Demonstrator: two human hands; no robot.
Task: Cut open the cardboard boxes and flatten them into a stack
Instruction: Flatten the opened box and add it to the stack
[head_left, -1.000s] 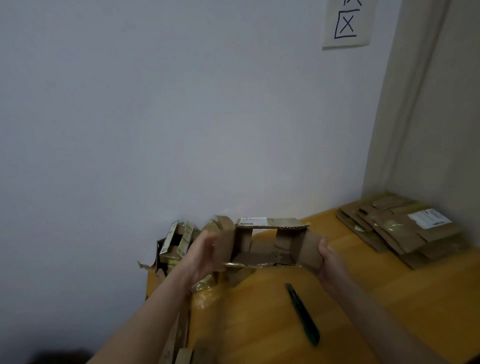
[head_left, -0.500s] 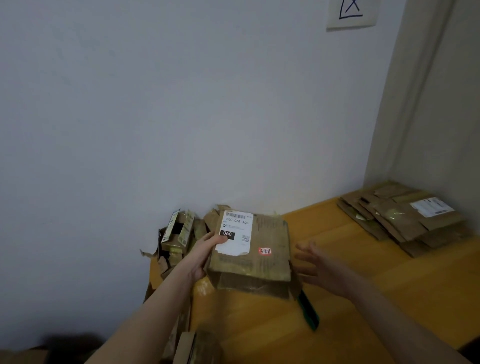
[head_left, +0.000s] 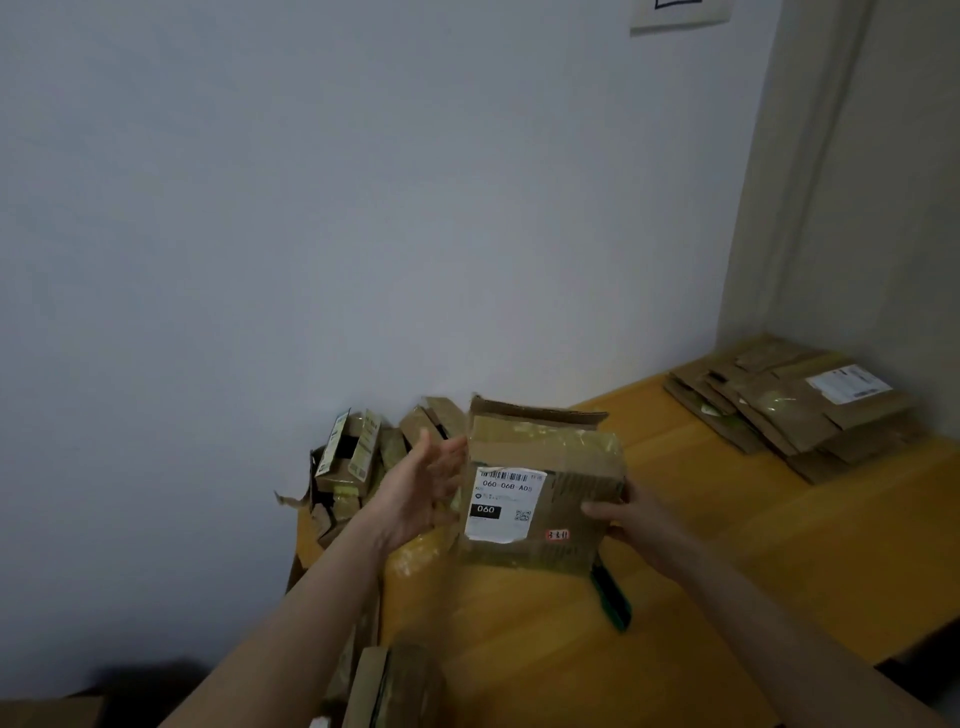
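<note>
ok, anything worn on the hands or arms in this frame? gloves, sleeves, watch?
Nothing worn that shows. The left hand and right hand are ungloved, with no rings or markings visible, though the left is motion-blurred. The left forearm and right forearm are bare to the frame's bottom edge: no sleeves, watch or wristband.

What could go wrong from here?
The knife lies partly hidden by the box, close to the right hand; pressing down could catch it. Blade state unclear.
Only the right hand grips the box; the left hand is open beside it, so it could slip.
The pile at the table's left edge could get knocked off.
</note>
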